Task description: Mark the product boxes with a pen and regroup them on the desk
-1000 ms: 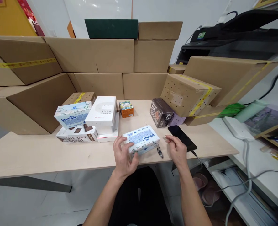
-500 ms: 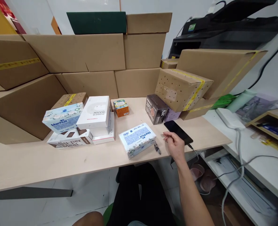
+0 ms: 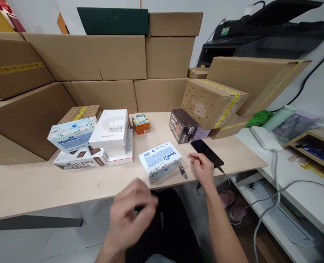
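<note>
The left hand (image 3: pixel 133 215) is nearest, blurred and curled in front of the table (image 3: pixel 96 182); nothing shows in it, but whether it is fully closed I cannot tell. The right hand (image 3: pixel 202 168) rests at the table's edge, loosely bent and part-way open, with nothing visible in it. Just past them, the nearer tissue pack (image 3: pixel 160 160) lies flat on the table, touched by neither hand. To handle it well, I would hold both ends with spread, light fingers, since its wrapper looks soft enough to dent, and keep it off the pen (image 3: pixel 182 171) just beside it.

Counting outward: one pen, one phone (image 3: pixel 207 152), one snack box (image 3: pixel 82 160), and two tissue packs in all, the farther tissue pack (image 3: pixel 72 133) tilted above the snack box. Next come one power bank box (image 3: pixel 109 128), with at least one white box (image 3: pixel 123 157) under it, one dark brown box (image 3: pixel 181 126) and one small orange box (image 3: pixel 140 124). Two spotted boxes follow, the left one (image 3: pixel 81 114) and the right one (image 3: pixel 215 102). Farthest stand big cardboard boxes (image 3: pixel 162 95), too overlapped to count, and one printer (image 3: pixel 263 44).
</note>
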`<action>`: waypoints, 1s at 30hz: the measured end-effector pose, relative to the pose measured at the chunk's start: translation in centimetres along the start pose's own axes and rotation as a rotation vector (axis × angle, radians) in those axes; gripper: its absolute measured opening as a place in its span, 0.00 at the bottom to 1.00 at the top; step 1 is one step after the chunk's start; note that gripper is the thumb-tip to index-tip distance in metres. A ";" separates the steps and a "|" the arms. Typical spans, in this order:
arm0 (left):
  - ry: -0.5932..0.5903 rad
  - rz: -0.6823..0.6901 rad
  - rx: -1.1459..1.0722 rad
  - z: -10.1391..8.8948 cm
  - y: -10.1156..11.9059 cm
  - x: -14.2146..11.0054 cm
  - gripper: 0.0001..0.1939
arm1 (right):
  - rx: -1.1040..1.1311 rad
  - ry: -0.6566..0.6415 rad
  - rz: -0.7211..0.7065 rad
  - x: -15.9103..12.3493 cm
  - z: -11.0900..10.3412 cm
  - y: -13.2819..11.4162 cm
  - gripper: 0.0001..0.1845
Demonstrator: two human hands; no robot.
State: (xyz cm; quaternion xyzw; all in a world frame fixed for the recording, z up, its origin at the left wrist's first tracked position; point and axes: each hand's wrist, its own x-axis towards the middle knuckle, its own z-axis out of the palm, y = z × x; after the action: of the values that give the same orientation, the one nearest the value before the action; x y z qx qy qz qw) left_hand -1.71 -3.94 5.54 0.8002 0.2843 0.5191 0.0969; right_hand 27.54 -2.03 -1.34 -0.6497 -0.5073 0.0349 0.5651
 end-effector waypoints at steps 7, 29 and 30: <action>-0.118 -0.257 0.082 5.2 -4.9 1.2 0.32 | -0.052 0.004 -0.049 -0.2 0.2 0.2 0.14; -0.155 -0.454 -0.238 6.2 -8.5 -0.6 0.42 | -0.829 -0.342 0.259 3.6 -6.0 3.0 0.48; -0.159 -0.458 -0.242 6.2 -8.5 -0.5 0.42 | -0.850 -0.341 0.259 3.7 -6.0 2.7 0.48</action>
State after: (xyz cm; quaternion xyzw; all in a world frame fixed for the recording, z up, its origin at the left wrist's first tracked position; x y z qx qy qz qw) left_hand 0.62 3.57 -1.43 0.7360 0.3850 0.4494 0.3288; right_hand 34.66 -3.23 0.70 -0.8661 -0.4772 0.0006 0.1489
